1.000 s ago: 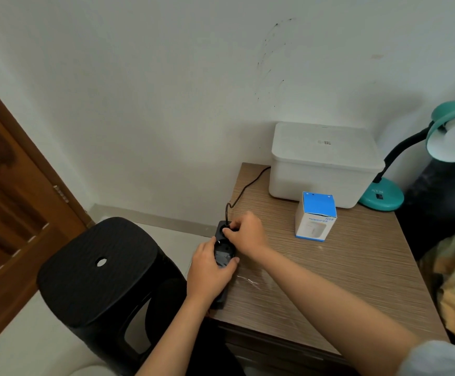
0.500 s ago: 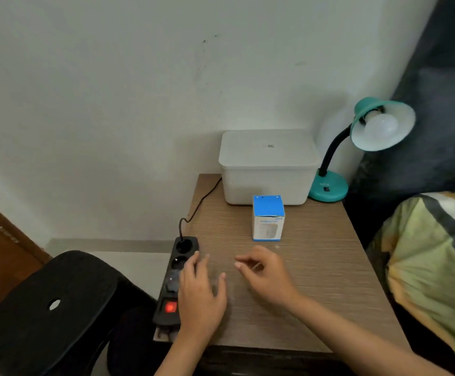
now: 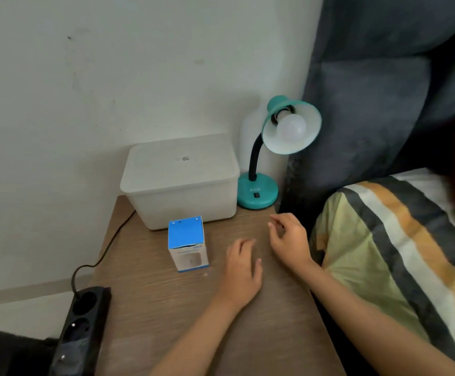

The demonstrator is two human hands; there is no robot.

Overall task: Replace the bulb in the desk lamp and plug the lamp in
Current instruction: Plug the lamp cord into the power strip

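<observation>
A teal desk lamp [image 3: 258,191] stands at the table's back right corner, its shade tilted toward me with a white bulb [image 3: 291,127] screwed inside. A blue and white bulb box [image 3: 187,244] stands upright mid-table. A black power strip [image 3: 81,329] lies along the table's left front edge, its cable running back along the wall. My left hand [image 3: 241,270] hovers palm down just right of the box, fingers apart, holding nothing. My right hand [image 3: 288,240] is a little further back, below the lamp base, fingers loosely curled and empty.
A white lidded plastic bin [image 3: 180,180] sits against the wall left of the lamp. The wooden table [image 3: 193,321] meets a bed with a striped blanket [image 3: 397,253] on the right. A dark padded headboard [image 3: 383,90] rises behind the lamp. A black stool is at the bottom left.
Both hands left the power strip and moved right across the table toward the lamp. My view swung right, bringing lamp and bed toward the centre.
</observation>
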